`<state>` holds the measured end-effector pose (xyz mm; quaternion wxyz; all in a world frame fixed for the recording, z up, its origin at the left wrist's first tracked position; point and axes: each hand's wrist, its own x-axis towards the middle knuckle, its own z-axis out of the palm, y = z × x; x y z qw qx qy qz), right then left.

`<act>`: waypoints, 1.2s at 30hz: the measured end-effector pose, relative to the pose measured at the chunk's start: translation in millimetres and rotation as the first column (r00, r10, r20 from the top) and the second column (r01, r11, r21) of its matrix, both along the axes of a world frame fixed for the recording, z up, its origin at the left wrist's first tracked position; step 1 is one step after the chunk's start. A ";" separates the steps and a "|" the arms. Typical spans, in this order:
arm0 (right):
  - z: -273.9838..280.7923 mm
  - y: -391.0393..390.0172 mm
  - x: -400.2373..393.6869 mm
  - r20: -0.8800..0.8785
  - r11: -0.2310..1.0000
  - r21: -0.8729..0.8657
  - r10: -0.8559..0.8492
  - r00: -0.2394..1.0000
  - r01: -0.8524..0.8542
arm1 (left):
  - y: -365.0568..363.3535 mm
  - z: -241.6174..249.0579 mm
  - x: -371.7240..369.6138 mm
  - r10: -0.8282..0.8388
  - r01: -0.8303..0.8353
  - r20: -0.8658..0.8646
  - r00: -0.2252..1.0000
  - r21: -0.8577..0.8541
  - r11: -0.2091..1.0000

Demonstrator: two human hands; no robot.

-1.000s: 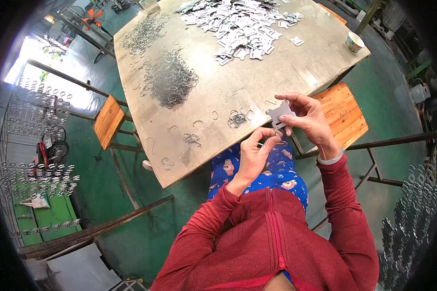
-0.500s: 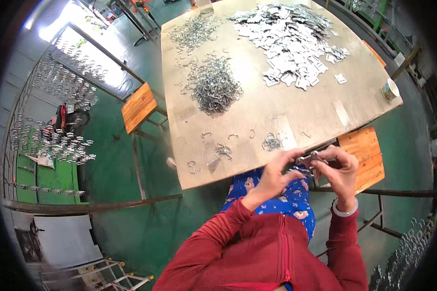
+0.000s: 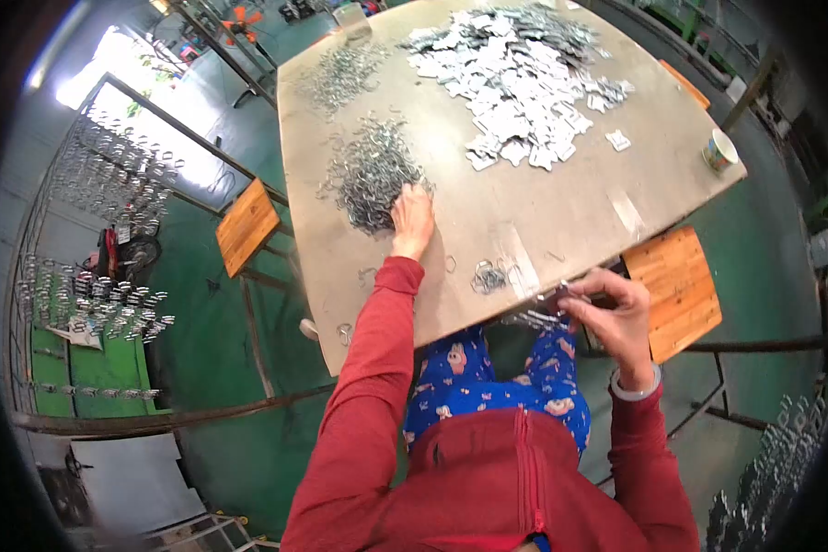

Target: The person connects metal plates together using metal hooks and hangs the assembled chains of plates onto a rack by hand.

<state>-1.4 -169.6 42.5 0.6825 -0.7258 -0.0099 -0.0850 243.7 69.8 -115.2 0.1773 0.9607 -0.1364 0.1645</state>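
Note:
At the near edge of a heap of small bent metal hooks (image 3: 368,175), my left hand (image 3: 414,221) reaches down with its fingers bunched together. What sits between those fingertips is hidden. My right hand (image 3: 614,308) is above my lap beside the table's front edge, pinching a small metal plate (image 3: 554,296) between thumb and fingers. Shiny bent wire pieces (image 3: 535,319) hang just below and left of that plate. On the table between the hands lies a small cluster of metal rings and hooks (image 3: 489,276).
A large heap of flat metal plates (image 3: 515,83) covers the back of the table (image 3: 515,202). A thinner scatter of hooks (image 3: 340,75) lies back left. A paper cup (image 3: 719,150) stands at the right corner. Wooden stools (image 3: 676,290) flank the table; racks of hanging metal parts (image 3: 110,175) stand left.
My left hand has left the plate by my right hand and moved forward and left to the heap of hooks. My right hand keeps the plate; the view has shifted slightly.

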 end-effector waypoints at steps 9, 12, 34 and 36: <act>-15.4 -0.5 -10.3 -0.074 0.997 0.071 -0.007 0.997 0.012 | -31.2 67.1 -92.0 -0.389 0.010 -0.315 0.866 -0.766 0.642; -23.2 0.6 -13.4 -0.083 0.996 0.075 -0.031 0.996 0.037 | -49.1 105.4 -146.7 -0.705 -0.076 -0.257 0.661 -0.958 0.278; -27.5 -3.9 -14.2 0.191 0.947 -0.312 -0.016 0.981 0.076 | -87.9 112.1 -216.1 -0.593 0.102 -0.119 0.796 -0.940 0.325; -26.7 -15.8 -8.0 0.237 0.960 -0.278 0.101 0.966 -0.033 | -84.7 123.6 -223.5 -0.556 0.144 -0.144 0.818 -0.885 0.442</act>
